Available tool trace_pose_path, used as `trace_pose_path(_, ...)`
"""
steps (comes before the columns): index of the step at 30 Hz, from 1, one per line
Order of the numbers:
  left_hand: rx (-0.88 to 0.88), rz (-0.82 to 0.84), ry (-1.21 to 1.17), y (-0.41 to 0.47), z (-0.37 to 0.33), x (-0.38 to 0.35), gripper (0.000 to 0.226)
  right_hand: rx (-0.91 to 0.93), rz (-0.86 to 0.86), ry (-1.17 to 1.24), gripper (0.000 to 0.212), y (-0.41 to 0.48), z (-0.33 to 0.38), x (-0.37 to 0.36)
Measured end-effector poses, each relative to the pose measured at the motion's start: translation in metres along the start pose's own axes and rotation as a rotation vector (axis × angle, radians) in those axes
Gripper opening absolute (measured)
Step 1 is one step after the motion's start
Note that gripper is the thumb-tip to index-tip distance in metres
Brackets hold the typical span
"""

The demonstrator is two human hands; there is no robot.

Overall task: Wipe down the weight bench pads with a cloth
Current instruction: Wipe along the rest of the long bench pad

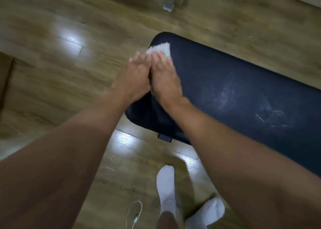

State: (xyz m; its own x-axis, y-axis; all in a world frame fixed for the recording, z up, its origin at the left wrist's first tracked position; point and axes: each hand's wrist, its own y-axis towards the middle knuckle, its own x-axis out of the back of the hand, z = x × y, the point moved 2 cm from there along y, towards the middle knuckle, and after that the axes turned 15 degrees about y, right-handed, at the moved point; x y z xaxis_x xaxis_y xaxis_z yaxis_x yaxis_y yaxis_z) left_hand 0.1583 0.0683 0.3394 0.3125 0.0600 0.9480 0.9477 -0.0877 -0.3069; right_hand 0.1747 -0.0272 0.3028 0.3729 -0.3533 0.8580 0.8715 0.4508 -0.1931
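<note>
The hands lie side by side at the near end of the bench pad (225,76). The left hand (133,77) and the right hand (164,79) are both flat, fingers straight rather than curled. The right hand presses on the cloth (160,48). The left hand's fingertips reach the cloth's left edge, but motion blur hides whether they rest on it. The cloth sits on the rounded far corner of the pad's end and shows just beyond the fingertips. Handling, as a judgement: the cloth is light, soft and limp, so it will bunch or slide out under a loose touch. Hold it down with flat fingers over its folded bulk, or gather it in the palm, not by one corner. The pad looks firm, with a smooth dark covering over padding. It is fixed and needs no holding, only even pressure. Its covering probably lets the cloth glide easily. Pale smears (224,95) near mid-pad suggest areas that need attention. Count: two hands, one cloth, one pad in view (a further pad cannot be confirmed). Also present are two white socks (165,185), one white cable (136,211) on the wooden floor (52,72), and one metal post (169,2) at the top edge.
</note>
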Motion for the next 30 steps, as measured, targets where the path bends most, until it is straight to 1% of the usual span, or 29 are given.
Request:
trace_pose_path(2,0.019,0.01,0.046,-0.029,-0.002,-0.008,0.061,0.049,0.034,0.003,0.054,-0.039,0.016,-0.013)
trace_pose_path(4,0.031,0.077,0.08,-0.058,-0.009,-0.016,0.06,0.067,0.085,0.029,0.055,-0.067,0.025,-0.02)
trace_pose_path(6,0.043,0.128,0.146,-0.08,-0.018,-0.022,0.061,0.092,0.122,-0.008,0.056,-0.091,0.026,-0.028)
trace_pose_path(9,0.003,0.094,0.221,-0.11,-0.046,-0.024,0.058,0.116,0.167,-0.052,0.058,-0.125,0.013,-0.03)
trace_pose_path(11,-0.068,0.067,0.266,-0.123,-0.077,-0.029,0.068,0.128,0.217,-0.083,0.062,-0.152,-0.004,-0.026)
trace_pose_path(12,-0.093,0.08,0.297,-0.128,-0.093,-0.033,0.074,0.122,0.22,-0.084,0.062,-0.166,-0.017,-0.022)
trace_pose_path(14,-0.139,0.109,0.336,-0.131,-0.129,-0.041,0.079,0.092,0.153,-0.102,0.06,-0.192,-0.044,-0.007)
trace_pose_path(16,-0.167,0.096,0.303,-0.13,-0.172,-0.047,0.078,0.069,0.066,-0.077,0.054,-0.218,-0.076,0.009)
trace_pose_path(17,-0.189,0.082,0.277,-0.129,-0.196,-0.05,0.079,0.051,0.053,-0.076,0.053,-0.231,-0.094,0.016)
trace_pose_path(19,-0.236,0.108,0.251,-0.125,-0.241,-0.057,0.084,0.012,0.035,-0.102,0.053,-0.258,-0.132,0.03)
trace_pose_path(20,-0.252,0.126,0.25,-0.123,-0.264,-0.061,0.082,-0.013,0.025,-0.106,0.054,-0.272,-0.152,0.038)
trace_pose_path(23,-0.345,0.113,0.313,-0.115,-0.339,-0.072,0.065,-0.112,-0.029,-0.097,0.055,-0.315,-0.209,0.062)
trace_pose_path(27,-0.499,0.056,0.33,-0.111,-0.445,-0.084,0.063,-0.226,-0.148,-0.02,0.054,-0.38,-0.287,0.092)
trace_pose_path(30,-0.592,0.065,0.309,-0.114,-0.521,-0.091,0.063,-0.312,-0.19,-0.002,0.053,-0.431,-0.34,0.113)
